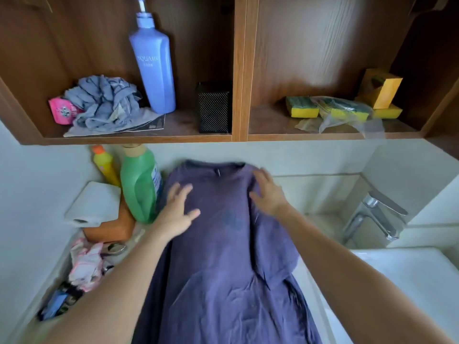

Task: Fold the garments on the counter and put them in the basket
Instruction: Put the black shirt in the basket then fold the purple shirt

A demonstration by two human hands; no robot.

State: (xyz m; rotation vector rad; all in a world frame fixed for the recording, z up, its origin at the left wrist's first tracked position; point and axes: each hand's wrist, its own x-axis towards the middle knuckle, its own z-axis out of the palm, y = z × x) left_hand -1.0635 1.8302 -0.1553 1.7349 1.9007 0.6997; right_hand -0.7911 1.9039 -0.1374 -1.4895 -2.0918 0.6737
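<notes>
I see my fingers (182,191) spread and straight, grasping nothing, both palms flat on the purple shirt (223,269). The shirt lies along the counter (309,271), collar away from me. My left hand (177,211) presses near its left edge, just beside the green bottle (139,187), a tight side. My right hand (269,192) rests on the folded-in right side, with the sink (409,281) beyond.

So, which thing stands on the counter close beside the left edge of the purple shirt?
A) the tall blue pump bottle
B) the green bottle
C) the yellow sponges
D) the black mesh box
B: the green bottle stands on the counter close beside the left edge of the purple shirt, near the left hand; the other three sit up in the wooden shelf.
</notes>
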